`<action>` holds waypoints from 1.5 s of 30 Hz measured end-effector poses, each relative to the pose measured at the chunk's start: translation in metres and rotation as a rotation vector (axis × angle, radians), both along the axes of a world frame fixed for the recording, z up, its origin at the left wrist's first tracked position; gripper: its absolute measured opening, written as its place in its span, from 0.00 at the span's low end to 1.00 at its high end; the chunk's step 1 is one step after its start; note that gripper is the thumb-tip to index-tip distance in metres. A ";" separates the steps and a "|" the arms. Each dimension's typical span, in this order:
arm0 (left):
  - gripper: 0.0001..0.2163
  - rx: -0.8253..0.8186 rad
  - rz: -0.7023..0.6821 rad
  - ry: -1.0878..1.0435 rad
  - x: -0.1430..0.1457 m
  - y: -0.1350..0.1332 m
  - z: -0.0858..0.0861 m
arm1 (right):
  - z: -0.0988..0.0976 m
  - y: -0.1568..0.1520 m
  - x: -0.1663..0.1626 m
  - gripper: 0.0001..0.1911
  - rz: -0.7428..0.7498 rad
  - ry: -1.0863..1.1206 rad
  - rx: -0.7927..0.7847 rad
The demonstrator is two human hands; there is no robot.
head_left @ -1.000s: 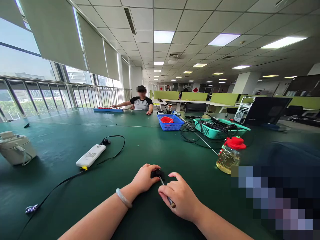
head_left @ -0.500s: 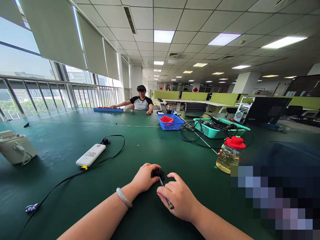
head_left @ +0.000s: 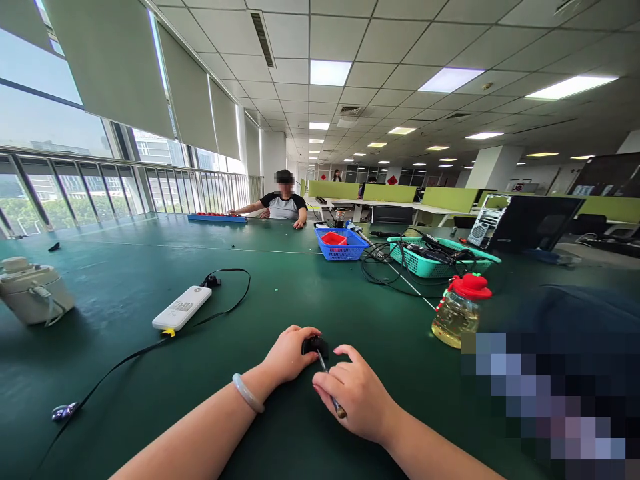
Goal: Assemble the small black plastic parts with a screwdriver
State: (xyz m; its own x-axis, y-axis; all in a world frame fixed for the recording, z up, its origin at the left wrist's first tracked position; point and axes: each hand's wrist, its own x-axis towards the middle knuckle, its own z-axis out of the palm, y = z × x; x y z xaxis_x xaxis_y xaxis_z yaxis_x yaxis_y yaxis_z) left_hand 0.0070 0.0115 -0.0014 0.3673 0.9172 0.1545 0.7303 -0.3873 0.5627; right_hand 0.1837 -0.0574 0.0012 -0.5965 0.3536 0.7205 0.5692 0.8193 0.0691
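Near the front middle of the green table, my left hand (head_left: 291,355) has its fingers closed round a small black object (head_left: 314,346), whose kind I cannot make out. A pale bangle sits on that wrist. Just to the right, my right hand (head_left: 356,392) pinches a slim tool (head_left: 323,362) with a silvery shaft and a brownish rounded end, held slantwise. Its tip meets or nearly meets the black object; the exact contact is too small to tell. My right index finger is lifted off the tool.
Left of my hands lie a white power bank (head_left: 183,308) on a black strap and a beige bottle (head_left: 35,290). A red-lidded jar (head_left: 461,310) stands right. Beyond are a blue basket (head_left: 341,251), a teal basket (head_left: 425,267) with cables, and a person (head_left: 284,203) at the far end.
The view has shifted very slightly. Both hands keep nearly the same pose, and the slim tool stays at the black object. At the far end, the person's head is tilted differently.
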 end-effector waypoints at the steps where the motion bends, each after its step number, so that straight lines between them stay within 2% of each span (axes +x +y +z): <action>1: 0.22 0.000 0.002 -0.004 0.000 0.000 0.000 | 0.000 0.000 0.000 0.11 0.002 0.002 0.008; 19: 0.20 -0.004 0.005 0.011 0.001 -0.001 0.002 | 0.001 0.002 0.000 0.09 -0.002 0.022 0.037; 30: 0.21 0.011 0.002 0.024 -0.001 0.003 -0.005 | 0.002 0.008 0.006 0.10 -0.057 0.078 0.024; 38: 0.23 0.007 -0.010 0.043 -0.001 0.001 -0.001 | 0.003 0.020 0.018 0.12 -0.100 0.386 -0.316; 45: 0.23 0.003 -0.017 0.044 -0.001 -0.001 0.002 | -0.003 0.033 0.028 0.21 -0.130 0.718 -0.738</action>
